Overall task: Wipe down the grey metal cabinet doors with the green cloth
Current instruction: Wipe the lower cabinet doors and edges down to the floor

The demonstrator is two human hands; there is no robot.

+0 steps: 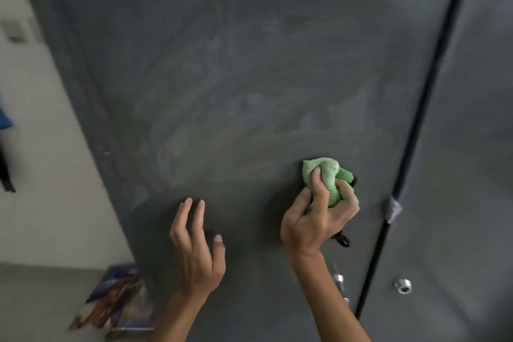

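A grey metal cabinet fills the view, its left door (236, 78) streaked with pale wipe marks. My right hand (316, 219) grips a bunched green cloth (326, 179) and holds it against the lower right part of that door. A small black object shows under the cloth and below my palm. My left hand (197, 253) hovers at the door lower left of the cloth, fingers spread and relaxed, holding nothing. The right door (466, 147) lies beyond a dark vertical gap.
A grey tab (392, 209) sticks out at the gap between the doors. Silver knobs sit low on the left door (339, 280) and the right door (403, 285). A stack of colourful packets (116, 305) lies on the floor at the cabinet's left foot. White wall (41, 147) on the left.
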